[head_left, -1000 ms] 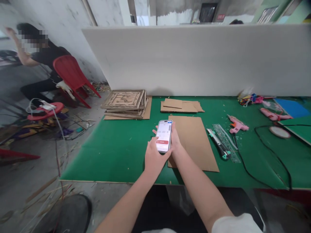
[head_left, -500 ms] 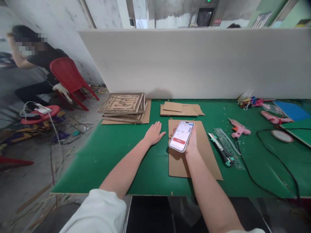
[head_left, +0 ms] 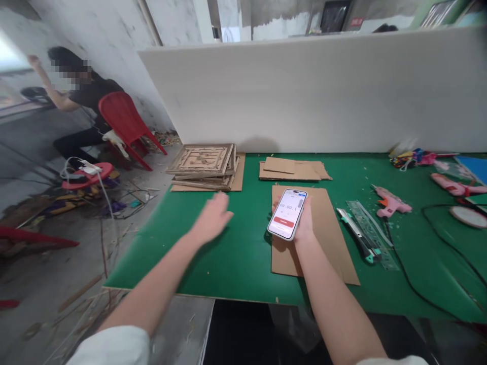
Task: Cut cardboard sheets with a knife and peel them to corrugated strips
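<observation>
My right hand (head_left: 304,223) is wrapped around a smartphone (head_left: 288,214), its lit screen showing a timer and a red button. Phone and hand are over a flat sheet of brown cardboard (head_left: 331,243) on the green table (head_left: 236,263). My left hand (head_left: 213,218), a little blurred, has its fingers extended and holds nothing. It is above the table, just in front of a stack of framed cardboard panels (head_left: 205,161) whose top one bears a raised pattern. Whether the left hand touches the tabletop, I cannot tell.
Smaller cardboard pieces (head_left: 300,170) lie at the back. To the right are a utility knife (head_left: 359,235), a clear ruler (head_left: 371,233), a pink glue gun (head_left: 391,201) with a black cord, and a tape roll (head_left: 468,216). A person sits on a red chair (head_left: 124,121) at left.
My left hand has moved left and nearer to me, away from the cardboard sheet. The right hand still holds the phone. The view has shifted slightly left, and the seated person has changed posture.
</observation>
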The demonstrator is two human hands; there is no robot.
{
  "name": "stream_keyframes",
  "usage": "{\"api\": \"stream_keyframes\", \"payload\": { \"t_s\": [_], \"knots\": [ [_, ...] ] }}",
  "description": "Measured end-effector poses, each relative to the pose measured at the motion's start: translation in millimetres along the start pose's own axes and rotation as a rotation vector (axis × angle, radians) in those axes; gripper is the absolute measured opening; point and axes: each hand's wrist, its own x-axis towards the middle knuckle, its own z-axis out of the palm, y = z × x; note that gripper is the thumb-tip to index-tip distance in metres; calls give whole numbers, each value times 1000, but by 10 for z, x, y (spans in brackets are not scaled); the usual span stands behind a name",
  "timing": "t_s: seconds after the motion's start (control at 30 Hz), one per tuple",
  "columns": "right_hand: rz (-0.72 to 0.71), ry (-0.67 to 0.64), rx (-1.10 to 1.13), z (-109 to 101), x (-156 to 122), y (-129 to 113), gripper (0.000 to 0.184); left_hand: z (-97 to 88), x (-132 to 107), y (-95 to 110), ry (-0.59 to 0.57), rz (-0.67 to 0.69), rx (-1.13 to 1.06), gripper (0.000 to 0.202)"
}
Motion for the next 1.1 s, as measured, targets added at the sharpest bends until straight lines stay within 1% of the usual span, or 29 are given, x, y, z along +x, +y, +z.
{"api": "stream_keyframes", "payload": {
  "t_s": [0.03,0.07,0.1,0.13,0.17,0.2,0.23,0.27,0.3,0.33,0.37,0.4,0.47,0.5,0.53,0.57,0.6,0.63,0.67,0.73,0.77,0.8,0.83,0.87,0.9,0.93,0.97,1.03,1.1],
  "knots": [
    [0,2,-2,-3,2,4,67,98,45,202,-79,217,-69,51],
    [5,4,-7,-6,0,7,67,179,84,322,-136,380,-128,52],
    [11,7,-14,-10,-5,9,68,225,115,331,-147,420,-161,54],
    [15,12,-21,-12,-12,11,69,225,135,224,-115,328,-162,57],
    [14,19,-26,-13,-20,13,68,178,147,18,-55,139,-147,57],
    [12,22,-28,-12,-27,16,67,93,150,-251,28,-89,-124,55],
    [8,24,-27,-8,-31,20,65,-14,149,-532,81,-216,-102,55],
    [3,26,-24,0,-33,25,63,-123,148,-772,121,-291,-90,53],
    [-3,29,-21,12,-32,32,61,-215,153,-923,176,-339,-81,50],
    [-10,32,-17,26,-29,40,59,-270,166,-954,250,-323,-106,50],
    [-15,33,-14,41,-24,48,58,-277,188,-858,240,-210,-157,53],
    [-18,36,-11,55,-19,57,57,-233,219,-652,198,-109,-181,54],
    [-13,34,0,76,-11,74,58,-29,292,-76,96,95,-220,50],
    [-7,33,4,79,-9,82,59,94,327,186,23,228,-244,49],
    [-3,33,5,79,-8,89,59,202,355,363,-66,388,-265,51],
    [-1,34,6,75,-9,97,60,277,374,420,-120,461,-250,55],
    [-2,34,6,70,-9,106,60,310,381,345,-123,375,-206,55],
    [-1,33,4,69,-8,118,60,300,373,147,-107,190,-158,54],
    [12,32,-5,73,-3,135,59,254,349,-147,-86,-30,-123,55],
    [81,27,-50,111,28,191,59,100,265,-851,-36,-306,-86,62],
    [126,23,-81,149,57,232,59,16,218,-1169,33,-555,-104,65],
    [169,22,-109,198,96,284,60,-59,179,-1417,106,-754,-168,69],
    [207,25,-135,257,146,346,61,-119,154,-1574,124,-801,-201,70],
    [231,33,-152,323,205,417,61,-161,146,-1636,129,-777,-236,67],
    [250,57,-172,391,272,494,61,-183,155,-1609,126,-734,-285,63],
    [265,88,-213,458,344,577,61,-185,174,-1512,119,-679,-386,59],
    [272,114,-271,520,419,661,60,-171,197,-1366,102,-629,-502,57],
    [250,157,-410,623,563,825,57,-112,225,-1013,79,-575,-651,55],
    [217,177,-490,694,687,970,54,-40,212,-687,35,-522,-836,56]
  ]
}}
